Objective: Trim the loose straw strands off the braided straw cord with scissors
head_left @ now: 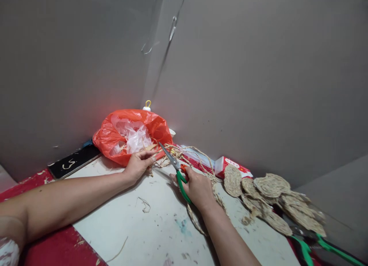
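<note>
My right hand (199, 187) grips a pair of scissors (181, 186) with green handles and an orange part near the pivot. A blade points up and left, towards my left hand and the mouth of the red plastic bag (107, 137). With fingertips pinched together, my left hand (139, 167) holds thin straw strands (157, 154) just in front of the bag. Crumpled clear plastic (138, 137) and straw bits lie inside the bag. From beside the blades a braided straw cord (198, 152) loops right and runs down behind my right wrist.
Several flat, oval woven straw pieces (271, 185) are piled at the right, by a red and white packet (230, 164). Other green-handled tools (304, 247) lie near the right corner. A black phone (74, 160) sits left of the bag. Grey walls (258, 74) close off the back.
</note>
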Available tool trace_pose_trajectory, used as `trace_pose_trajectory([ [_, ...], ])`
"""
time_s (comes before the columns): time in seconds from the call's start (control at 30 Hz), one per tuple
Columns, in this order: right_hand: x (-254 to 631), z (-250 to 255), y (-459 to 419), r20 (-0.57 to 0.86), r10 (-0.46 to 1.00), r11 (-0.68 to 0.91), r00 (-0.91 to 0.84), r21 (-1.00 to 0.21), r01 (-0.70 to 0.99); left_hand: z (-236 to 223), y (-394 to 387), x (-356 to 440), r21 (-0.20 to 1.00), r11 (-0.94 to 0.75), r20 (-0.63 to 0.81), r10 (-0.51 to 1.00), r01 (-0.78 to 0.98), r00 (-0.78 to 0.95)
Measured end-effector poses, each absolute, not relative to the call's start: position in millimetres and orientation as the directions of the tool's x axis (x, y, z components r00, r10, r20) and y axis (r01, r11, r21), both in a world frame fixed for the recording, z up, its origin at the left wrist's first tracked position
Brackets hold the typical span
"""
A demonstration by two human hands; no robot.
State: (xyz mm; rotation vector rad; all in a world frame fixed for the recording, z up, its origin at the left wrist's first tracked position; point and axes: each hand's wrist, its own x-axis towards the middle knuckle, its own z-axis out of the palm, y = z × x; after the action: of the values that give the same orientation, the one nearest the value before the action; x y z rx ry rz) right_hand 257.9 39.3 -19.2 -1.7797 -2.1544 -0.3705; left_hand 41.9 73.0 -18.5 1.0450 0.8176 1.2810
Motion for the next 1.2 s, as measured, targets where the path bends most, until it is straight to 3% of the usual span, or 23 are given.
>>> trace_pose_trajectory([
  [0.2, 260, -19, 39, 0.506, 0.852, 0.116, -0.134, 0.067, 0.991, -19, 74, 43, 0.944, -0.001, 0.057, 0.986, -0.331, 0.159],
  [0.33, 262, -19, 40, 0.563, 0.825, 0.059, -0.058, 0.015, 0.998, -15, 72, 45, 0.933, 0.059, 0.005, 0.984, -0.356, 0.177],
  [0.57, 262, -9, 47, 0.525, 0.847, 0.015, 0.088, -0.189, 0.982, -19, 71, 42, 0.942, 0.121, -0.006, 0.938, -0.312, 0.345],
  [0.73, 259, 27, 66, 0.382, 0.920, 0.038, 0.086, -0.306, 0.951, -25, 76, 38, 0.938, 0.163, -0.022, 0.908, -0.305, 0.418],
  [0.8, 254, 41, 72, 0.360, 0.925, 0.058, 0.119, -0.446, 0.893, -25, 77, 37, 0.919, 0.185, -0.027, 0.910, -0.347, 0.415],
  [0.87, 245, 47, 74, 0.325, 0.931, 0.106, 0.163, -0.671, 0.734, -24, 77, 35, 0.919, 0.181, -0.023, 0.911, -0.349, 0.412],
  [0.9, 238, 47, 73, 0.303, 0.938, 0.115, 0.166, -0.727, 0.677, -24, 77, 34, 0.917, 0.201, -0.035, 0.900, -0.343, 0.435],
  [1.03, 204, 28, 60, 0.324, 0.923, 0.163, 0.207, -0.818, 0.552, -24, 77, 34, 0.921, 0.239, -0.054, 0.860, -0.307, 0.507],
  [1.2, 164, -10, 43, 0.377, 0.831, 0.187, 0.410, -0.881, 0.434, -28, 78, 34, 0.934, 0.214, 0.003, 0.796, -0.285, 0.605],
])
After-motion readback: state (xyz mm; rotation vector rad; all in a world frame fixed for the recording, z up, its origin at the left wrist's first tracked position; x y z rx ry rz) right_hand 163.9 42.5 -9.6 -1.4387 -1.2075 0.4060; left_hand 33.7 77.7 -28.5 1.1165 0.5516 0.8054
